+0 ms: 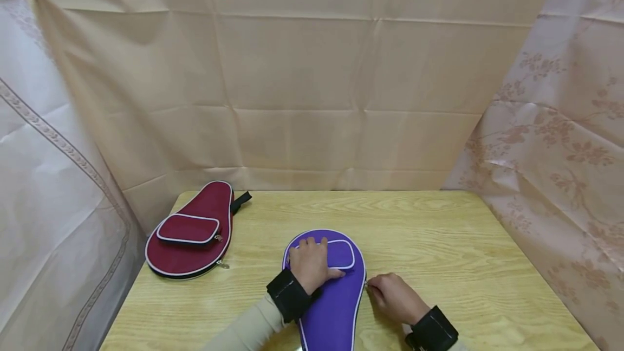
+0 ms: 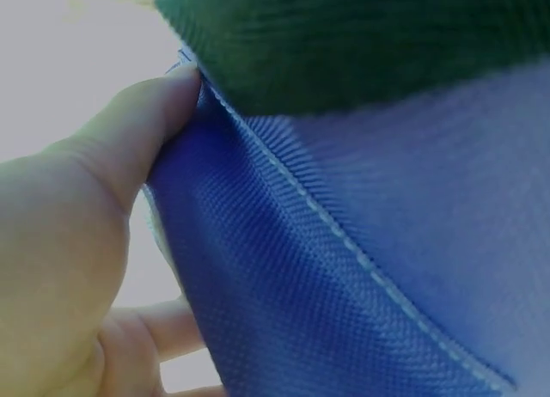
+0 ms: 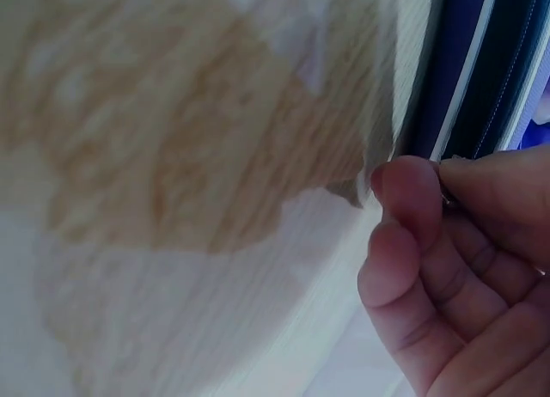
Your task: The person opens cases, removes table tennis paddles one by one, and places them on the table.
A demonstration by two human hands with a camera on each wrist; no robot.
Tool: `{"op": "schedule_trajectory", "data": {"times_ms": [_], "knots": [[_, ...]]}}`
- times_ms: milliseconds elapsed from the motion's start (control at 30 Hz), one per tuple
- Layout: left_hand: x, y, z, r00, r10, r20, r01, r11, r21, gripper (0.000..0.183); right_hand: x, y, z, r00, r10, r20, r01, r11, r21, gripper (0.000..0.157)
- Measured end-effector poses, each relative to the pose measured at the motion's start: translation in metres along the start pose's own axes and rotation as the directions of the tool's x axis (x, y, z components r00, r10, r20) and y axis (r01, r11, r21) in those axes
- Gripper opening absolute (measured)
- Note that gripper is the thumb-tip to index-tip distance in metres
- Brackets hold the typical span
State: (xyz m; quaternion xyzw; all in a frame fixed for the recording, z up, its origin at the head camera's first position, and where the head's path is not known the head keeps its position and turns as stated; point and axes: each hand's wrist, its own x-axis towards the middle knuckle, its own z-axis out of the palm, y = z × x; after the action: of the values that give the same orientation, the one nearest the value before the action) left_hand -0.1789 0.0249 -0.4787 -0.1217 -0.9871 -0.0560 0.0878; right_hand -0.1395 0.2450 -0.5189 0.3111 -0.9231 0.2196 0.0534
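Observation:
A purple table tennis paddle case [image 1: 333, 305] with white piping and a front pocket [image 1: 341, 255] lies at the table's near middle. My left hand [image 1: 309, 266] rests on its rounded upper part, fingers over the pocket and thumb out to the right. In the left wrist view the thumb [image 2: 142, 126] touches the purple fabric [image 2: 266, 268]. At the case's right edge, my right hand [image 1: 396, 298] pinches the zipper pull [image 3: 447, 195] between thumb and index finger. The dark zipper band [image 3: 503, 66] runs up from there; most of the pull is hidden by the fingers.
A dark red paddle case [image 1: 202, 256] with a pocket, zipper pulls and a black strap [image 1: 241, 201] lies at the table's back left. The wood-grain table [image 1: 439, 237] ends at a beige cloth backdrop [image 1: 292, 96]. Patterned cloths hang at both sides.

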Motion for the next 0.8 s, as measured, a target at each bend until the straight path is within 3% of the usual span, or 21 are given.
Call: {"op": "schedule_trajectory", "data": {"times_ms": [200, 333, 433, 533, 700, 733, 800], "knots": [[-0.001, -0.002, 0.001, 1.000, 0.000, 0.000, 0.000, 1.000, -0.030, 0.093, 0.002, -0.001, -0.001, 0.998, 0.055, 0.028, -0.055, 0.998, 0.007, 0.023], [-0.001, -0.015, -0.001, 0.989, 0.088, 0.116, -0.065, 0.980, -0.190, 0.101, 0.003, 0.000, -0.004, 0.997, 0.065, 0.048, -0.066, 0.998, 0.023, 0.023], [0.003, -0.033, -0.005, 0.953, 0.173, 0.248, -0.079, 0.934, -0.347, 0.110, 0.004, 0.002, -0.005, 0.996, 0.066, 0.055, -0.068, 0.997, 0.035, 0.024], [0.009, -0.052, -0.007, 0.909, 0.246, 0.338, -0.071, 0.888, -0.455, 0.112, 0.005, 0.004, -0.006, 0.997, 0.064, 0.046, -0.066, 0.997, 0.043, 0.023], [0.015, -0.076, -0.001, 0.855, 0.381, 0.352, -0.130, 0.814, -0.566, 0.108, 0.006, 0.009, -0.008, 0.998, 0.044, 0.035, -0.046, 0.998, 0.040, 0.019], [0.014, -0.078, 0.001, 0.849, 0.400, 0.346, -0.147, 0.807, -0.571, 0.106, 0.007, 0.009, -0.008, 0.998, 0.049, 0.037, -0.051, 0.998, 0.039, 0.018], [0.014, -0.080, 0.003, 0.853, 0.414, 0.318, -0.184, 0.809, -0.559, 0.102, 0.009, 0.011, -0.009, 0.996, 0.070, 0.049, -0.071, 0.997, 0.029, 0.018]]}}
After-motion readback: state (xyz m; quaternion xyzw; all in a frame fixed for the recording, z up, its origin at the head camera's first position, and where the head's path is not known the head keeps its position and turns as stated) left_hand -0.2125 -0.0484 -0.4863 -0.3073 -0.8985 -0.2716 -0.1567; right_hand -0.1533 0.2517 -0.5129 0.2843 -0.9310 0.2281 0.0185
